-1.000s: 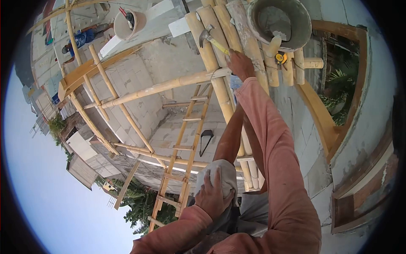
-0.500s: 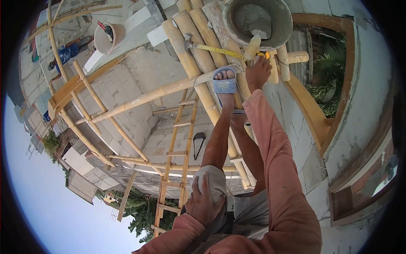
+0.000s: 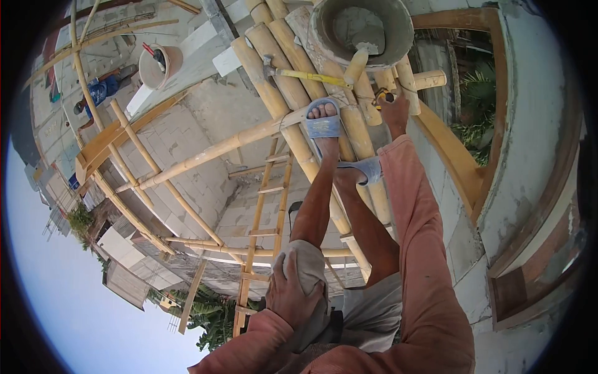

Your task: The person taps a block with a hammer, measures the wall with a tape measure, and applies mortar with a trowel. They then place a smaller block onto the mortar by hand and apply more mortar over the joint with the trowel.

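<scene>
A: Status on the right hand [image 3: 396, 116]?
B: Gripping the tape measure [image 3: 384, 96]. Fingers curl on the case and hide part of it. It's right at the fingertips, over the ends of the bamboo poles [image 3: 265, 92].
A: Step in hand?
B: My read: picking up the tape measure. From this pose, carrying it calls for a firm pinch and a path clear of the big bucket [image 3: 398, 38] just beyond the fingers, to the left.
A: Left hand [image 3: 293, 293]?
B: Open, fingers spread, resting over the knee. No tool visible in it.
A: Bucket contents?
B: Big one: grey stuff low down, looks like mortar, walls smeared. A pale handle [image 3: 356, 67] sticks out over the rim, left of the right hand. Can't tell what tool it belongs to.
A: Other containers?
B: Small bucket [image 3: 172, 57], well left of the right hand. Something red and black stands in it; can't identify.
A: Hammer [image 3: 308, 76]?
B: Flat across the poles, left of the right hand, untouched.
</scene>
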